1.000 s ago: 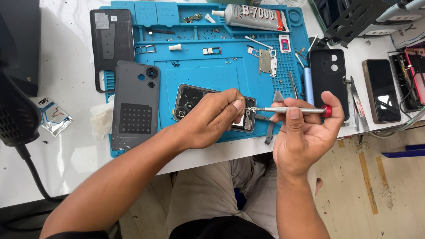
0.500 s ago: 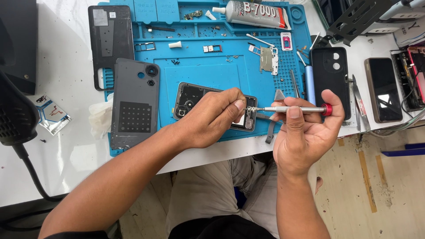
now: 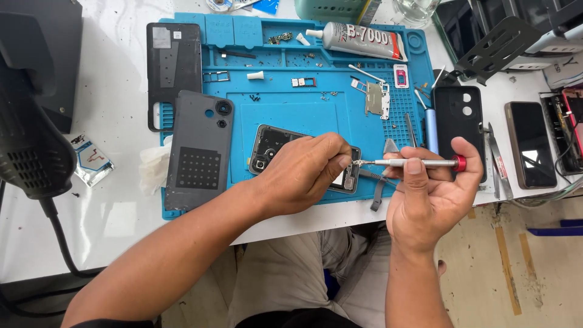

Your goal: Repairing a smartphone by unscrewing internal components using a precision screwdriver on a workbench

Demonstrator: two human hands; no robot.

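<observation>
Blue mat: a silicone work mat (image 3: 291, 115) covered the middle of the white table (image 3: 109, 91), and I saw the whole job sitting on it.
Opened phone: a phone with its back removed (image 3: 273, 146) lay near the mat's front edge, camera end to my left, its right half hidden under the left hand.
Left hand: my left hand (image 3: 303, 176) rested on the phone, fingertips pinched together at the tip of the screwdriver; whether a screw sat between them I could not tell.
Right hand: my right hand (image 3: 428, 200) was closed on a slim silver screwdriver (image 3: 413, 163) with a red end cap, thumb on top, the shaft lying level and pointing left toward the phone.
Back covers: a grey back cover (image 3: 197, 161) lay on the mat's left part, and a darker panel (image 3: 173, 73) sat behind it, overhanging the mat's left edge.
Glue tube: a grey adhesive tube (image 3: 358, 39) lay along the mat's far edge.
Metal shield: a small metal plate (image 3: 375, 100) sat on the mat's right part, with loose screws scattered in the tray slots behind.
Black case: a black phone case (image 3: 460, 127) lay just off the mat's right edge, beyond the screwdriver.
Other phone: a dark phone (image 3: 530, 146) lay farther right on the table.
</observation>
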